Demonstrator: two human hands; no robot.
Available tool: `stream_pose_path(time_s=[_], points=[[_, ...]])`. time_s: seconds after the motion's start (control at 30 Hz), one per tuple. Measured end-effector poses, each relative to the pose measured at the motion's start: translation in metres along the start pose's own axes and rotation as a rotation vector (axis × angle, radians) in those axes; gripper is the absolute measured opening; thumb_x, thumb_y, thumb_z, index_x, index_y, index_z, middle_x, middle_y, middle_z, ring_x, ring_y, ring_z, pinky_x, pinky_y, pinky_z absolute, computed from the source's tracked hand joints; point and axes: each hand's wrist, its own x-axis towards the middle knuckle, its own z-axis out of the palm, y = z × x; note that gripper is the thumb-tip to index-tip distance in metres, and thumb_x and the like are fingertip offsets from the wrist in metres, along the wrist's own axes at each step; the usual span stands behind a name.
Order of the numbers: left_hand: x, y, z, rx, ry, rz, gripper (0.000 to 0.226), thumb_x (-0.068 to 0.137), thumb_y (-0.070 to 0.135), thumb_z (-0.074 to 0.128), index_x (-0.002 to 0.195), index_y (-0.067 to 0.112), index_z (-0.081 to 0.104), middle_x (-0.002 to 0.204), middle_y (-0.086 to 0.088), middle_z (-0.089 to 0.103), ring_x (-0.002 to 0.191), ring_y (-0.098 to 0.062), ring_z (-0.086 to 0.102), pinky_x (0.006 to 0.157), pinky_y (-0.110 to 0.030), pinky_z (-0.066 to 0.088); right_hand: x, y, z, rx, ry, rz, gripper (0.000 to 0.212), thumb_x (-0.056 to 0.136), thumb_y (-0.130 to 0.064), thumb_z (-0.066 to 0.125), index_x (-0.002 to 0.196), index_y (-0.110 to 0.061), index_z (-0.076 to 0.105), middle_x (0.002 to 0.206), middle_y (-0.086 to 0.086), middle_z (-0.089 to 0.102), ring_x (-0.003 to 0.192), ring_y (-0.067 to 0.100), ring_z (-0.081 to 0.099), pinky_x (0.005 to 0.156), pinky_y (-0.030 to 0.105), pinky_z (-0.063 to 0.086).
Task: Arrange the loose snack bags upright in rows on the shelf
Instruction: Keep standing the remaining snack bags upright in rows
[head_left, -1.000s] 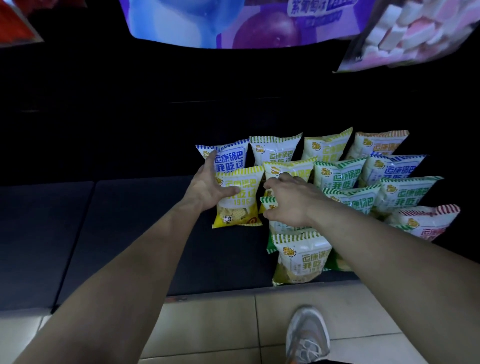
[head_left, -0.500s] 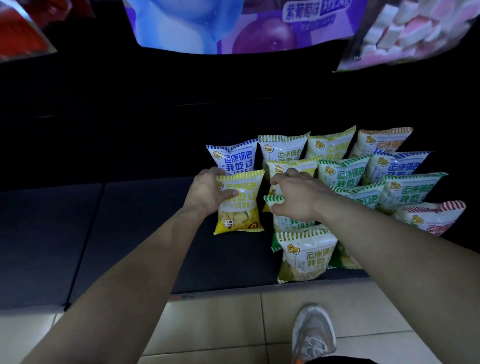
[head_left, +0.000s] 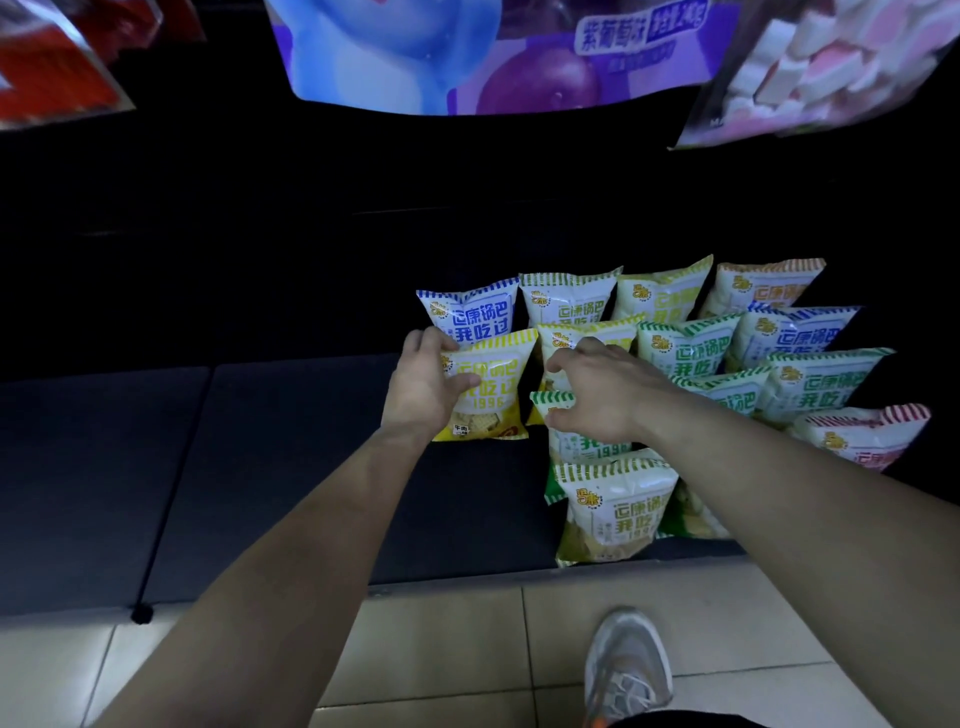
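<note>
A dark shelf fills most of the view, its left part bare. Above it hang big printed packages, the middle one a purple package. A tiled floor runs along the shelf's front edge.

The snack bags stand upright on the right part of the shelf, in rows going back, with 4 bags in the rear row. Both bare forearms reach in from below.

The left hand grips the yellow bag by its left edge, thumb across the front and fingers curled behind the top corner. This bag stands just in front of a blue-striped bag.

The right hand has its fingers curled over the top of the green-striped bag, thumb pressed on its top seal. Just in front, an olive-topped bag stands at the shelf's front edge.

1 grey shoe rests on the tiles.
</note>
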Motion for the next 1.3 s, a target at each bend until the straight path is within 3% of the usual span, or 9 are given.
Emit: stream_pose_path(time_s=[0.07, 0.2, 0.3, 0.43, 0.7, 0.83, 0.97, 1.1, 1.3], points=[[0.001, 0.001, -0.001, 0.022, -0.018, 0.011, 0.044, 0.077, 0.037, 0.079, 0.11, 0.029, 0.051, 0.112, 0.014, 0.041, 0.09, -0.009, 0.05, 0.064, -0.018, 0.038, 0.0, -0.001, -0.001, -0.002, 0.001, -0.006, 0.068, 0.088, -0.047, 0.064, 0.147, -0.026, 0.036, 0.144, 0.004, 0.037, 0.132, 0.028, 0.038, 0.101, 0.046, 0.041], [-0.001, 0.005, -0.006, 0.117, -0.086, 0.02, 0.053, 0.08, 0.041, 0.076, 0.124, 0.028, 0.049, 0.122, 0.008, 0.043, 0.104, -0.017, 0.053, 0.081, -0.034, 0.05, 0.0, -0.005, -0.003, -0.02, 0.008, -0.009, 0.068, 0.088, -0.047, 0.063, 0.147, -0.026, 0.037, 0.145, 0.005, 0.037, 0.132, 0.029, 0.038, 0.1, 0.046, 0.042], [-0.003, 0.017, -0.015, 0.238, -0.096, 0.032, 0.067, 0.081, 0.045, 0.074, 0.137, 0.024, 0.044, 0.134, 0.002, 0.044, 0.12, -0.022, 0.047, 0.093, -0.038, 0.047, -0.003, -0.006, -0.007, -0.041, 0.028, 0.0, 0.068, 0.087, -0.049, 0.064, 0.146, -0.026, 0.038, 0.144, 0.005, 0.039, 0.13, 0.029, 0.04, 0.099, 0.046, 0.042], [-0.014, 0.043, -0.033, 0.3, -0.098, 0.056, 0.076, 0.081, 0.051, 0.071, 0.144, 0.022, 0.038, 0.144, 0.0, 0.04, 0.132, -0.023, 0.037, 0.098, -0.039, 0.042, -0.019, 0.001, -0.013, -0.066, 0.047, 0.012, 0.069, 0.086, -0.051, 0.064, 0.146, -0.026, 0.038, 0.144, 0.005, 0.039, 0.129, 0.029, 0.041, 0.1, 0.045, 0.041], [-0.086, 0.09, -0.052, 0.27, -0.113, 0.155, 0.07, 0.086, 0.057, 0.061, 0.143, 0.022, 0.041, 0.144, 0.001, 0.04, 0.135, -0.022, 0.034, 0.105, -0.038, 0.037, -0.095, 0.07, -0.007, -0.038, 0.082, 0.121, 0.074, 0.088, -0.055, 0.06, 0.15, -0.027, 0.032, 0.152, 0.005, 0.034, 0.136, 0.029, 0.038, 0.102, 0.044, 0.041], [-0.123, 0.108, -0.029, 0.288, -0.165, 0.2, 0.078, 0.08, 0.065, 0.061, 0.143, 0.026, 0.039, 0.146, 0.004, 0.038, 0.136, -0.021, 0.032, 0.103, -0.037, 0.036, -0.135, 0.125, 0.005, 0.01, 0.079, 0.215, 0.075, 0.089, -0.055, 0.06, 0.151, -0.026, 0.03, 0.156, 0.007, 0.03, 0.139, 0.03, 0.034, 0.103, 0.044, 0.041], [-0.145, 0.131, 0.008, 0.393, -0.232, 0.271, 0.088, 0.073, 0.069, 0.066, 0.145, 0.03, 0.035, 0.149, 0.003, 0.036, 0.136, -0.022, 0.031, 0.105, -0.041, 0.036, -0.165, 0.175, 0.024, 0.007, 0.11, 0.24, 0.073, 0.086, -0.048, 0.063, 0.148, -0.024, 0.034, 0.148, 0.009, 0.037, 0.135, 0.033, 0.036, 0.103, 0.045, 0.04], [-0.15, 0.147, 0.047, 0.598, -0.286, 0.344, 0.098, 0.069, 0.071, 0.068, 0.148, 0.03, 0.027, 0.151, 0.003, 0.032, 0.138, -0.024, 0.027, 0.109, -0.044, 0.031, -0.171, 0.202, 0.051, -0.107, 0.145, 0.209, 0.085, 0.078, -0.051, 0.068, 0.149, -0.024, 0.029, 0.147, 0.007, 0.031, 0.132, 0.031, 0.032, 0.102, 0.046, 0.039], [-0.147, 0.145, 0.084, 0.812, -0.304, 0.308, 0.109, 0.068, 0.071, 0.069, 0.151, 0.022, 0.017, 0.149, -0.004, 0.032, 0.137, -0.029, 0.03, 0.11, -0.047, 0.027, -0.141, 0.203, 0.076, -0.228, 0.213, 0.049, 0.111, 0.066, -0.065, 0.073, 0.152, -0.025, 0.015, 0.155, 0.005, 0.018, 0.138, 0.029, 0.019, 0.112, 0.049, 0.024]])
